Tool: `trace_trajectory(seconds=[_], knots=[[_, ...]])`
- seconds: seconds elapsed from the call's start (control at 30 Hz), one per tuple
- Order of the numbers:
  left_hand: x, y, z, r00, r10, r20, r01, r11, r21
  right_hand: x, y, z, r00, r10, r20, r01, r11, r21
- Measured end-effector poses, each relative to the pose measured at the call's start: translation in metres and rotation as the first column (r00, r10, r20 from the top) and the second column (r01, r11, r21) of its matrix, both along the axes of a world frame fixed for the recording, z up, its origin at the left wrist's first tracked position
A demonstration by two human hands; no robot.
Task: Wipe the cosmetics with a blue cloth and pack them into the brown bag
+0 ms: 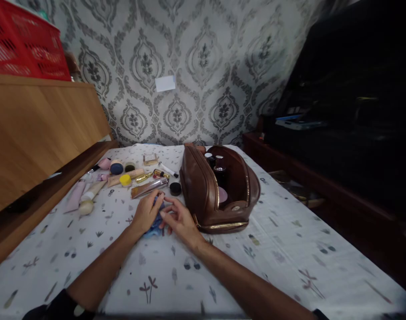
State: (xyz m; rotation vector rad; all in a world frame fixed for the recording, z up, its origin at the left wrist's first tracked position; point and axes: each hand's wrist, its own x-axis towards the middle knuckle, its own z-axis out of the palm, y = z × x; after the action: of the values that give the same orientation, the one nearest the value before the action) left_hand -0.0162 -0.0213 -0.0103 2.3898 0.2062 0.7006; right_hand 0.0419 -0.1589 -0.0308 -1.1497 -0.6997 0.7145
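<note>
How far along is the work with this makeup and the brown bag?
Partway, if this is packing: bottles sit inside the open brown bag. The left hand holds something blue, the right hand beside it. Tubes and jars outside look left to do.

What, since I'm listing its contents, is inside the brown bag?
Inside the open brown bag are dark containers with pale caps and something pink. Its walls hide the bottom.

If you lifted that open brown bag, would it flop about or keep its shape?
The brown bag would probably keep much of its shape, since its sides stand up while unzipped. Bottles inside may make it fairly weighty, and could slide if it tilts.
</note>
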Motion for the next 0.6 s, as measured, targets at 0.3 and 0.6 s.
trace_trajectory(seconds=[0.3, 0.6], knots=[[0.0, 0.002, -0.005, 1.0, 0.006, 0.024, -0.007, 0.999, 0.041, -0.001, 0.0, -0.005, 0.993, 0.054, 0.11, -0.038, 0.988, -0.147], [0.009, 0.036, 0.0, 0.92, 0.374, -0.117, -0.274, 0.828, 0.489, -0.001, -0.001, -0.003, 0.989, 0.062, 0.131, -0.04, 0.985, -0.165]])
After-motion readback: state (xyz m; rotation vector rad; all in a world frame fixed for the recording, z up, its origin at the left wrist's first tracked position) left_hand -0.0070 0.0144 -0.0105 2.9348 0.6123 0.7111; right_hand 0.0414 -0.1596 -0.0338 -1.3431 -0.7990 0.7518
